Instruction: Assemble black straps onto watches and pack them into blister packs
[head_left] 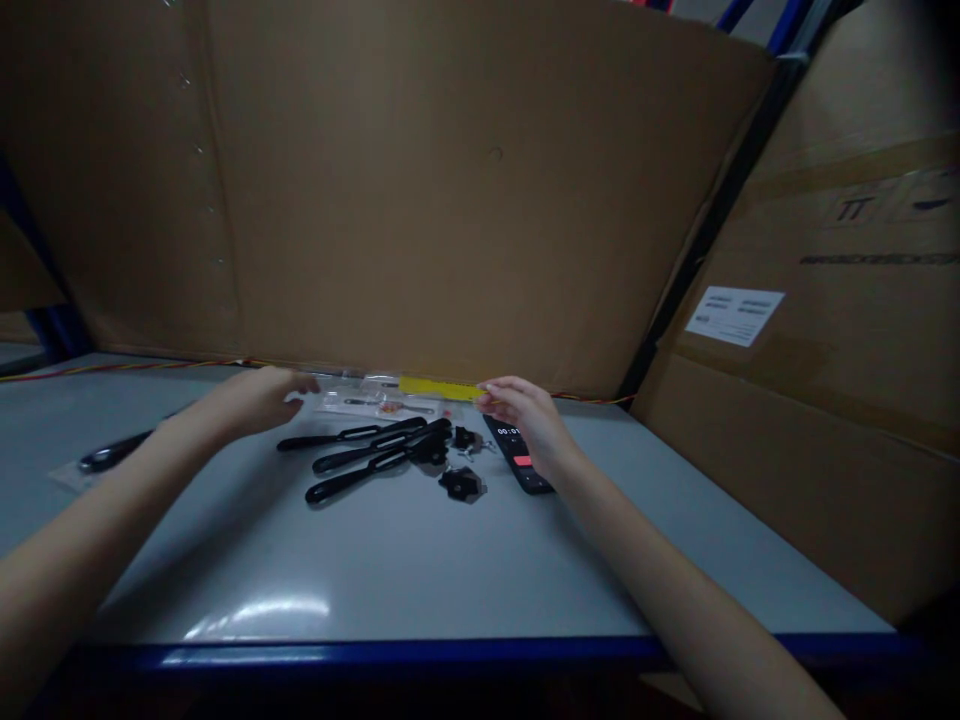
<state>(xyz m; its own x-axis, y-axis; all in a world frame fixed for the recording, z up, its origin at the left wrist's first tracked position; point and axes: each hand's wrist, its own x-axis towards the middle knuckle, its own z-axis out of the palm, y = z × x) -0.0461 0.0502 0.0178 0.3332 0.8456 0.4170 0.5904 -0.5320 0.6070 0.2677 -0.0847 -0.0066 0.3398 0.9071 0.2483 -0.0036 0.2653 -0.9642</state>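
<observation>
My left hand [264, 400] hovers over the back left of the table, its fingers loosely bent and the thumb apart, with nothing in it. On the right, my right hand [531, 425] is raised above a black phone [531, 476] showing white digits and a red button. Its fingers are stretched toward a yellow strip [439, 388]; whether they touch it I cannot tell. Between the hands lie several black slotted handles [356, 482]. Beside them are a black knob-like piece [461, 485] and another small black part [466, 440] with metal prongs.
Clear plastic packets [379, 404] with small parts lie behind the handles. Another black handle [116, 452] is partly hidden by my left forearm. A cardboard sheet [420, 200] closes off the back, and a large carton [825, 400] stands at the right. The table [420, 580] has a blue front edge.
</observation>
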